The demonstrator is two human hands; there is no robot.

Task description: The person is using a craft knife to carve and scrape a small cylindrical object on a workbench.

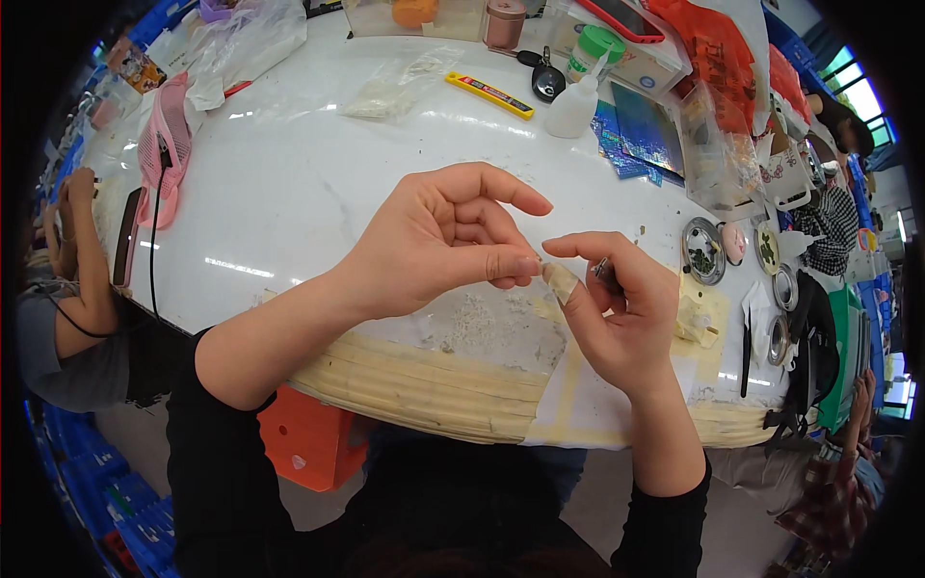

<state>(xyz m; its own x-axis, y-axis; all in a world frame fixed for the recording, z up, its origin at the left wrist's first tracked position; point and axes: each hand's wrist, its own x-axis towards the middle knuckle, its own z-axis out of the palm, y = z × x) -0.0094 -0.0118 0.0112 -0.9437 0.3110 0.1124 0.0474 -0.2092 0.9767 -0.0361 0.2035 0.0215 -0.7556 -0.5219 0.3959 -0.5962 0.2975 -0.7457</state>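
My left hand (448,236) is above the table's near part, its thumb pressed toward the curled middle fingers and its index finger held apart. Whatever sits at that thumb tip is too small to name. Close by on the right, my right hand (626,308) has its index finger and thumb reaching toward the left thumb tip. Pale tape (561,282) wraps the right thumb. In the curl of the right fingers is a small dark metal piece (603,269), mostly hidden. Whitish crumbs (482,323) lie on the table below the hands.
At the back are a yellow cutter knife (489,94), a white squeeze bottle (575,106) and a green-lidded jar (595,50). Small metal dishes (703,249) and black tweezers (746,352) lie right. A pink mesh item (166,144) sits left; another person's arm (89,260) is beyond.
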